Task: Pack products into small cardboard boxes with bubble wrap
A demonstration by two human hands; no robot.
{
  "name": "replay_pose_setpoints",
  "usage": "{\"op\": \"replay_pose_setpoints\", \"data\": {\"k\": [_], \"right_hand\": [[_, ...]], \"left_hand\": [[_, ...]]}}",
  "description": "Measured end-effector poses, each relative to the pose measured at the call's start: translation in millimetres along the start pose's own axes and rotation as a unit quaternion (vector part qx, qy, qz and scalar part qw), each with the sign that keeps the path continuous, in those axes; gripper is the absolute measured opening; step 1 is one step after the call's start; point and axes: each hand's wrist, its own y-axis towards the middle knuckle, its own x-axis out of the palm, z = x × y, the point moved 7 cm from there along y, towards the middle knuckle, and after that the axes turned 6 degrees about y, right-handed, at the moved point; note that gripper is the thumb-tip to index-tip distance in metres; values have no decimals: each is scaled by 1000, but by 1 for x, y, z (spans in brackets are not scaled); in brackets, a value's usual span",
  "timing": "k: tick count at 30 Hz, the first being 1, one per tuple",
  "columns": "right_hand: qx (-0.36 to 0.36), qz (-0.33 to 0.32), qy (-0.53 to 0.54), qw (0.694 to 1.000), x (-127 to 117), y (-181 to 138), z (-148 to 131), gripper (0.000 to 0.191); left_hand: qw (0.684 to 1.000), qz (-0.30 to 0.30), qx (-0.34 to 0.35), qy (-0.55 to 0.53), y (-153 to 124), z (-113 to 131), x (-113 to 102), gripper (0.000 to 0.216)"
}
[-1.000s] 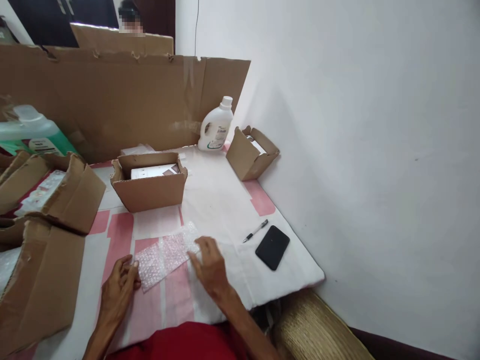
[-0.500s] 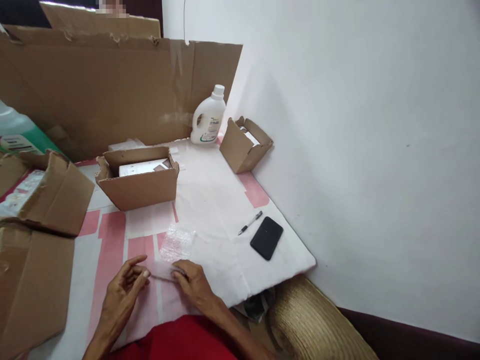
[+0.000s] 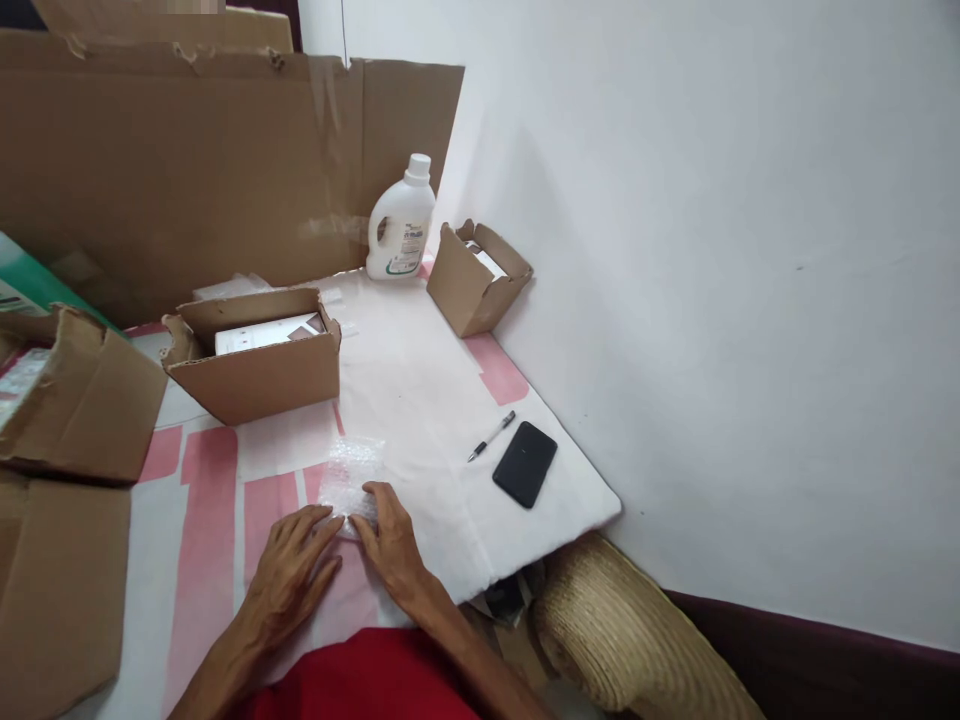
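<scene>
A sheet of clear bubble wrap point(image 3: 352, 462) lies on the cloth-covered table in front of me. My left hand point(image 3: 294, 565) is at its near left corner, thumb and forefinger closed on the edge while the other fingers lie curved on the cloth. At the near right side, my right hand point(image 3: 391, 545) grips the wrap, forefinger over the top and thumb at the near edge. The clear piece that was in my right hand cannot be told apart from the wrap under my fingers.
Beyond the wrap stands an open cardboard box point(image 3: 259, 375) with a white box inside. A smaller carton point(image 3: 461, 290) and white jug point(image 3: 401, 235) stand farther back. Right lie a pen point(image 3: 491, 437) and black phone point(image 3: 525, 465). More cartons point(image 3: 82, 400) line the left; a wall point(image 3: 712, 300) borders the right.
My right hand has brought the clear piece down onto the bubble wrap. My left hand has moved right and forward to the wrap's near edge. The view has shifted slightly.
</scene>
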Motion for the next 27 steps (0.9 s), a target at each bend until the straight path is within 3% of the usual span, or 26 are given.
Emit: {"op": "replay_pose_setpoints", "data": {"k": [6,10,14,16,21,27], "right_hand": [[-60,14,-94,994,-13,0,-13,42],[-111,-60,-184,975,-14,-2,-18,49],[-142,-97,-169,970,-15,6,-11,32],[-120,-87,-122,981,-22,15,-6,26],[51,-72,21,996,-33,43,12,19],[117,-7,-19,993,-30,58,25,13]], "left_hand": [[1000,-11,12,-1,18,-7,13,39],[999,-31,-4,-45,29,-18,22,30],[987,-65,-60,-135,41,-32,25,26],[981,-71,-85,-157,48,-37,21,26],[963,-80,-176,-186,71,-54,19,28],[961,-29,-230,-148,93,-68,31,37]]}}
